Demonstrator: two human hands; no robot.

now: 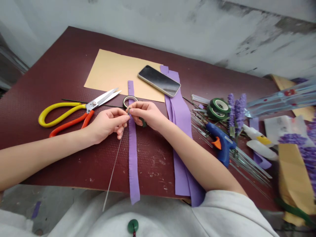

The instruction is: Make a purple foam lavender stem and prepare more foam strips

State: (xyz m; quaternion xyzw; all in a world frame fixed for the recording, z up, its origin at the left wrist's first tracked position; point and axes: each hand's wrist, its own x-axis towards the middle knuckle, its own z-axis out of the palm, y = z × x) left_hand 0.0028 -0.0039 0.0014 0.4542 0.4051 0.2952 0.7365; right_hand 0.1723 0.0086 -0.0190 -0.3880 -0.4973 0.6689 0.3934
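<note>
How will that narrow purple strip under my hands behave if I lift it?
The narrow purple strip will probably feel light and fairly floppy, since it looks thin and papery. Its finely snipped edge may catch or tear easily. Lifting its far end might nudge the tape roll, which overlaps it in this view.

The left hand (pixel 110 123) and right hand (pixel 146 115) pinch the upper end of a thin wire (pixel 115 164), which slants toward half past six beside a fringed purple strip (pixel 132 141). From the hands, open-bladed scissors (pixel 93 104) lie at nine o'clock, a phone (pixel 159 80) between one and two, and a blue glue gun (pixel 224 142) between three and four.
</note>
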